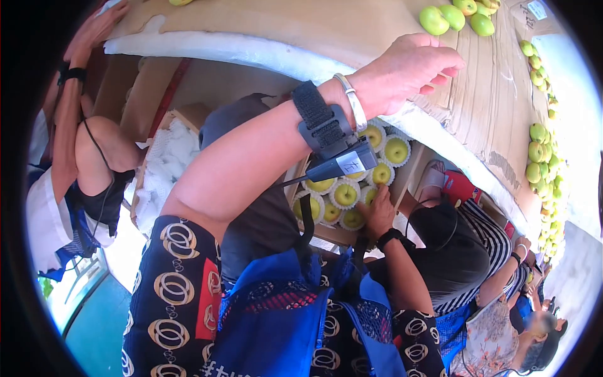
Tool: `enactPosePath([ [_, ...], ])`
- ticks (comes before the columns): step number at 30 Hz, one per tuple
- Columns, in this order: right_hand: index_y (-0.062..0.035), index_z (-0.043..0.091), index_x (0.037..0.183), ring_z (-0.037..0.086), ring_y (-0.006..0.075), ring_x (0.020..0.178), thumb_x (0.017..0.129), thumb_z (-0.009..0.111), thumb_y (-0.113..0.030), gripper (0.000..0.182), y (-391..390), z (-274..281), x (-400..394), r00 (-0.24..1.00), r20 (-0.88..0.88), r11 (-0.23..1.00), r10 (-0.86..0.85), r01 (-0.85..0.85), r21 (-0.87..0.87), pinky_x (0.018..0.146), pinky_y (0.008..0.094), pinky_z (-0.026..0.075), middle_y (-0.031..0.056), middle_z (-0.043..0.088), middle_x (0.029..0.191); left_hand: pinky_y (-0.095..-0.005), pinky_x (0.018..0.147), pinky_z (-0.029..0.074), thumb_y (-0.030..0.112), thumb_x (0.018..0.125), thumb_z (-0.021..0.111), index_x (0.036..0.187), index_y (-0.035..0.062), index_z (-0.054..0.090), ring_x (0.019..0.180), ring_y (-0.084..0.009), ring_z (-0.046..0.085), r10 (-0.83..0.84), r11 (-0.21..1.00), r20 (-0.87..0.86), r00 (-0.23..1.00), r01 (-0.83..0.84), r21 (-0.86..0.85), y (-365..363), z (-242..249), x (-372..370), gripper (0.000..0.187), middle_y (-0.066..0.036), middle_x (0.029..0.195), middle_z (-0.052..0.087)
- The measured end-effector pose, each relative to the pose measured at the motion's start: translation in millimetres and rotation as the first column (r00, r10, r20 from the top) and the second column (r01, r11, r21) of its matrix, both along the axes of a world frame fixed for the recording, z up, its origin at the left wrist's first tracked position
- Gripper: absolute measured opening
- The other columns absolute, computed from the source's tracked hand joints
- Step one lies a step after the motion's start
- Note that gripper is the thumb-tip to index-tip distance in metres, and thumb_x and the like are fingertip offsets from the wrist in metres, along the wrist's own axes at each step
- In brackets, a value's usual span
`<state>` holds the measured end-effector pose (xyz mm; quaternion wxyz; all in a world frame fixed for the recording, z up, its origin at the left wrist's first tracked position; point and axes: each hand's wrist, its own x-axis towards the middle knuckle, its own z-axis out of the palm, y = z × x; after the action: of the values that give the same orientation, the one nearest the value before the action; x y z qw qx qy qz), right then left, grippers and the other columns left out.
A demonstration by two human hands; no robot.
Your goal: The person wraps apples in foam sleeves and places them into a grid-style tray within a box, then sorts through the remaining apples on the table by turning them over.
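My left hand (418,70) reaches over the cardboard-covered table (264,28), its fingers loosely bent and nothing visible in them. Its wrist carries a silver bracelet (352,103) and a black strapped device (323,119) with a white label. Nearest to it are several green apples (449,19) at the table's far side. Below the table edge, my right hand (379,217) is inside a cardboard box (336,234) of yellow-green apples in white foam nets. Its fingers and thumb close around one apple (369,196) there. My left forearm hides part of the box.
More green apples (543,157) line the table's right side. White padding (232,50) covers its front edge. At left, a box of white foam nets (169,163) stands beside another person's arm (66,125). Other people sit close at right, one in a striped garment (483,251).
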<state>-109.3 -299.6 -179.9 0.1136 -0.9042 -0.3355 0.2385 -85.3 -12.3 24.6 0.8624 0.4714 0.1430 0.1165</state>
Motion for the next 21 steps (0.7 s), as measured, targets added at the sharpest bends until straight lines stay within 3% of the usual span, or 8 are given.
enactPosePath([
  [3, -0.0016, 0.032, 0.118, 0.049, 0.0378, 0.103, 0.063, 0.074, -0.024, 0.072, 3, -1, 5, 0.998, -0.060, 0.999, -0.022, 0.020, -0.035, 0.085, 0.0405, 0.043, 0.0211, 0.045, 0.113, -0.0292, 0.081, 0.039, 0.030, 0.082, 0.056, 0.099, 0.0071, 0.053, 0.092, -0.0145, 0.052, -0.003, 1.000, 0.006, 1.000, 0.003, 0.004, 2, 1, -1, 0.029, -0.004, 0.099, 0.057],
  [9, -0.0010, 0.032, 0.118, 0.045, 0.0372, 0.106, 0.061, 0.076, -0.023, 0.075, 1, -6, 3, 0.998, 0.008, 0.998, 0.063, -0.063, -0.028, 0.087, 0.0405, 0.042, 0.0210, 0.038, 0.118, -0.0289, 0.081, 0.040, 0.029, 0.082, 0.056, 0.100, 0.0072, 0.053, 0.092, -0.0138, 0.052, 0.002, 1.000, -0.006, 1.000, -0.002, 0.013, 0, 0, 1, 0.029, -0.004, 0.099, 0.058],
  [11, -0.0009, 0.031, 0.120, 0.045, 0.0382, 0.104, 0.059, 0.078, -0.024, 0.081, 10, 10, 5, 0.993, -0.009, 0.972, 0.119, -0.119, -0.200, 0.087, 0.0417, 0.042, 0.0211, 0.038, 0.117, -0.0290, 0.082, 0.040, 0.028, 0.082, 0.056, 0.101, 0.0071, 0.053, 0.092, -0.0140, 0.052, -0.006, 1.000, -0.016, 1.000, 0.006, 0.016, 0, -1, 1, 0.028, -0.005, 0.098, 0.058],
  [15, -0.0013, 0.032, 0.119, 0.044, 0.0390, 0.103, 0.055, 0.079, -0.023, 0.083, 6, 11, 17, 0.990, -0.028, 0.981, 0.137, -0.140, -0.135, 0.087, 0.0428, 0.042, 0.0212, 0.041, 0.112, -0.0290, 0.081, 0.040, 0.026, 0.083, 0.056, 0.101, 0.0068, 0.053, 0.092, -0.0141, 0.053, -0.003, 1.000, -0.020, 1.000, 0.004, 0.023, 2, -3, 2, 0.027, -0.005, 0.098, 0.059],
  [17, 0.0002, 0.033, 0.118, 0.045, 0.0394, 0.106, 0.055, 0.078, -0.020, 0.080, 5, 14, 33, 0.968, -0.213, 0.986, 0.135, -0.153, -0.069, 0.090, 0.0410, 0.040, 0.0246, 0.044, 0.114, -0.0293, 0.081, 0.041, 0.026, 0.083, 0.056, 0.101, 0.0065, 0.054, 0.092, -0.0141, 0.053, 0.007, 1.000, -0.015, 1.000, -0.006, 0.008, 4, -3, 2, 0.027, -0.006, 0.098, 0.059],
  [21, 0.0000, 0.031, 0.119, 0.048, 0.0391, 0.102, 0.056, 0.076, -0.018, 0.080, -11, -6, 49, 0.948, -0.230, 0.961, 0.219, -0.250, -0.118, 0.090, 0.0405, 0.041, 0.0243, 0.048, 0.108, -0.0295, 0.081, 0.042, 0.025, 0.083, 0.056, 0.101, 0.0064, 0.054, 0.092, -0.0142, 0.054, 0.017, 1.000, -0.014, 1.000, -0.017, 0.014, 7, -3, 2, 0.026, -0.006, 0.099, 0.060],
])
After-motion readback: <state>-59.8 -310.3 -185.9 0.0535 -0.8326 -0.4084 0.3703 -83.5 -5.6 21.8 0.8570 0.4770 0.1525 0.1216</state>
